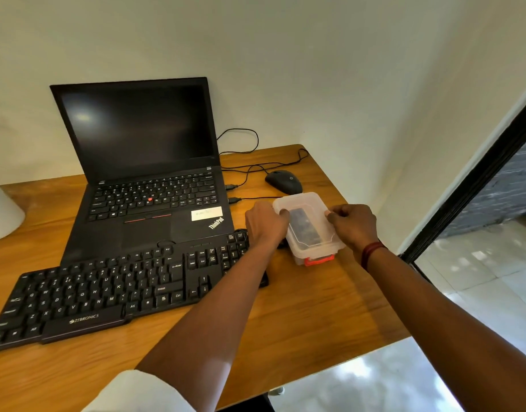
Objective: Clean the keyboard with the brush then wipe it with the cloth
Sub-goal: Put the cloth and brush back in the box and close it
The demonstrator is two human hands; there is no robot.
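Gripping a clear plastic box (310,230) near the table's (315,307) right edge, left hand (266,223) and right hand (354,224) clamp its opposite sides; the keyboard (107,292) lies along the front-left edge.

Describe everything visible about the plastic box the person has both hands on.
The plastic box is small, rectangular and translucent white, with a lid closed on top and a red-orange latch at its near end. Something dark and bluish shows dimly through the lid. It sits flat on the wooden desk, right of the keyboard and just in front of the mouse. The left hand holds its left side, the right hand its right edge.
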